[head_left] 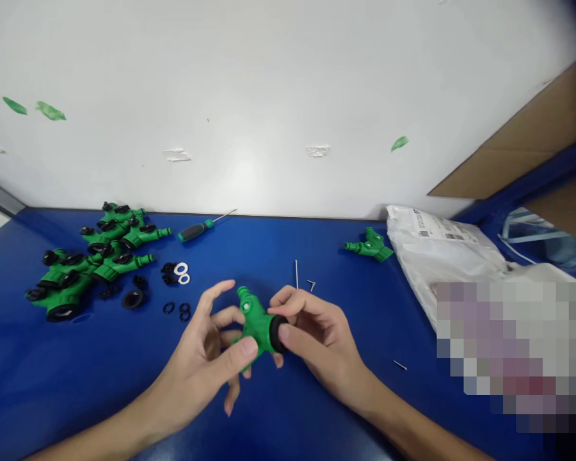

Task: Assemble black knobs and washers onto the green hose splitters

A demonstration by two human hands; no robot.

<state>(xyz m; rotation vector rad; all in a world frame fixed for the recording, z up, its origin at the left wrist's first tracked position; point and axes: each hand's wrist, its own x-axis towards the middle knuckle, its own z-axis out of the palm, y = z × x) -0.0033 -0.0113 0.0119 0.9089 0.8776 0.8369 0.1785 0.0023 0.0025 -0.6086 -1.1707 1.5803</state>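
- Holding the green plastic hose splitter [255, 323] in front of me, low over the blue bench [317, 246], black rubber ring [278, 334] seated on its wide end.
- Seeing progress: left of the splitter, a pile of finished-looking splitters [91, 256] with black fittings on; right of it, one splitter [372, 246] with no black parts showing.
- Leaving loose beyond and left of the splitter: white washers [181, 269], black O-rings [185, 312]. Screwdriver [194, 230] lying further back.
- Bringing both forearms in from below, wrists angled toward the splitter.
- Pressing my left hand's [196, 365] thumb on the splitter body, other fingers spread open behind it.
- Pinching the ring edge with my right hand's [319, 339] thumb and curled fingers.
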